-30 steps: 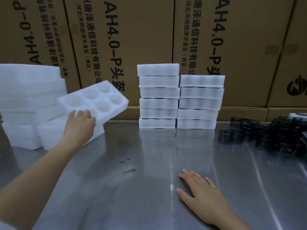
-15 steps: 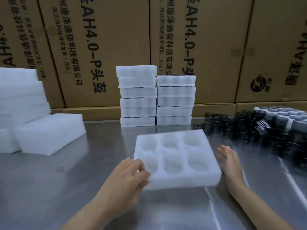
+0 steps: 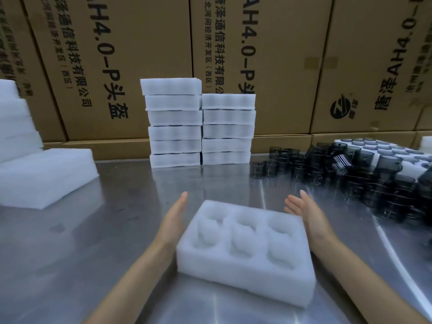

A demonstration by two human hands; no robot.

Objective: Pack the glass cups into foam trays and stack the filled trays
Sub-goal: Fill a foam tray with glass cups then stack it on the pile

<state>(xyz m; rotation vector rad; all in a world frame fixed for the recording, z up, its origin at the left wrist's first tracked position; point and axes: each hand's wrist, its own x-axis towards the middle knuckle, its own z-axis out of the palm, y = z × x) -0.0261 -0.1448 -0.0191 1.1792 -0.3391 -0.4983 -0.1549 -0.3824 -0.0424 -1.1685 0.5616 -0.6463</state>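
Observation:
An empty white foam tray (image 3: 245, 274) with several round pockets lies on the steel table (image 3: 81, 242) in front of me. My left hand (image 3: 174, 220) is flat against the tray's left side, fingers straight. My right hand (image 3: 304, 213) is flat at its right far corner, fingers straight too. Neither hand holds anything. Dark smoky glass cups (image 3: 346, 174) crowd the table at the right. Two stacks of filled foam trays (image 3: 198, 122) stand at the back centre.
A pile of empty foam trays (image 3: 44, 176) sits at the left. A white tray with cups (image 3: 397, 150) lies behind the cup heap at far right. Cardboard boxes (image 3: 280, 54) wall off the back of the table.
The foam tray was carried from the left pile and set down in front of me. My left hand let go of it and both hands now flank its sides, flat.

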